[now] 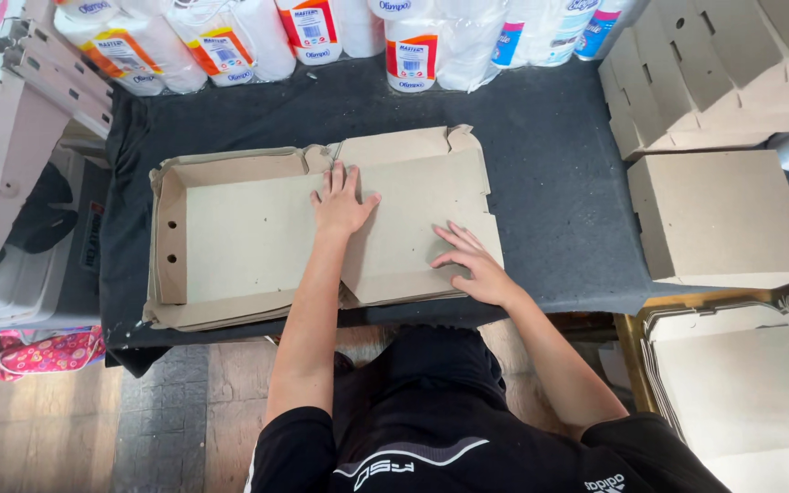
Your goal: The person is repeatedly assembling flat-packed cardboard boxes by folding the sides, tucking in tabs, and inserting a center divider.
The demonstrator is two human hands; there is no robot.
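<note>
While both hands press flat, left hand (341, 203), right hand (473, 265), empty cardboard box blank (248, 233), grips wide.

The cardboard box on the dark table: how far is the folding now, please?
Done: folded boxes stand at the right of the dark table. In hand: on the flat cardboard sheet only the left flap with two holes stands up; the left hand presses the middle and the right hand the lower right part. Left: the other flaps lie flat, and more flat sheets wait at lower right.
</note>
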